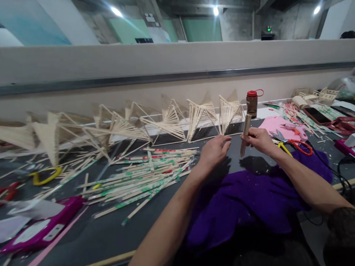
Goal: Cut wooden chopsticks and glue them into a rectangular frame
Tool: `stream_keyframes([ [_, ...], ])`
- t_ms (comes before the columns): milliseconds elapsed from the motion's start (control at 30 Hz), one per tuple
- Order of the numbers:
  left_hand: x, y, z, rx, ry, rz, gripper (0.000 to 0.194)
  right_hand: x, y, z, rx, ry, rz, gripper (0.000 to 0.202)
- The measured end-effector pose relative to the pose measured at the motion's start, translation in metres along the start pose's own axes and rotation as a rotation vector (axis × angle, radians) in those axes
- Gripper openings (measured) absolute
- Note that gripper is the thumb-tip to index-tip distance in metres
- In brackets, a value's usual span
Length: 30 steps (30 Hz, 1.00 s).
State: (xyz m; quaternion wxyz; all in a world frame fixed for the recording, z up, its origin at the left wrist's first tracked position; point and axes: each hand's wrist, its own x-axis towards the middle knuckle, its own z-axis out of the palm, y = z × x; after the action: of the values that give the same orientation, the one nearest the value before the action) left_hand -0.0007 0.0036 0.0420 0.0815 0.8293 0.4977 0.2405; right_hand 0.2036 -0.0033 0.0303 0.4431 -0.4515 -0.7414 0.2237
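My right hand [257,140] is closed round a short bundle of wooden sticks [245,135], which stands nearly upright with a slight tilt. To its left, my left hand [214,151] is held over the dark table, fingers loosely bent and apart from the thumb, with nothing visible in it. Just beyond that hand stands a twisted stick model [228,110], and another stick model [200,114] stands beside it. Wrapped chopsticks [146,174] lie in a loose pile left of my left hand. A purple cloth [243,205] is spread below both hands.
A red-capped bottle [252,105] stands by the back wall. On the right are red-handled scissors [300,146], a pink cloth [274,126], a phone [317,115] and a magenta device [352,150] with cables. Another magenta device [45,225] and a yellow-handled tool [47,175] lie left.
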Motion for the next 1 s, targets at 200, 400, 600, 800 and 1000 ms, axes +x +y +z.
stream_keyframes([
  [200,0.005,0.014,0.03,-0.607,-0.086,-0.021,0.036,0.002,0.005,-0.003,0.108,-0.047,0.108,0.023],
  [400,-0.003,0.015,0.039,-0.975,-0.194,-0.164,0.037,0.003,-0.001,0.003,0.395,-0.06,0.257,0.025],
  [600,-0.007,0.01,0.037,-1.094,-0.273,-0.278,0.043,0.007,-0.007,0.011,0.456,-0.06,0.335,0.018],
  [800,-0.01,0.008,0.036,-1.112,-0.288,-0.302,0.043,0.006,-0.011,0.013,0.396,-0.095,0.281,0.02],
  [1000,-0.011,0.013,0.04,-1.173,-0.236,-0.352,0.049,0.007,-0.008,0.011,0.343,-0.113,0.219,0.024],
])
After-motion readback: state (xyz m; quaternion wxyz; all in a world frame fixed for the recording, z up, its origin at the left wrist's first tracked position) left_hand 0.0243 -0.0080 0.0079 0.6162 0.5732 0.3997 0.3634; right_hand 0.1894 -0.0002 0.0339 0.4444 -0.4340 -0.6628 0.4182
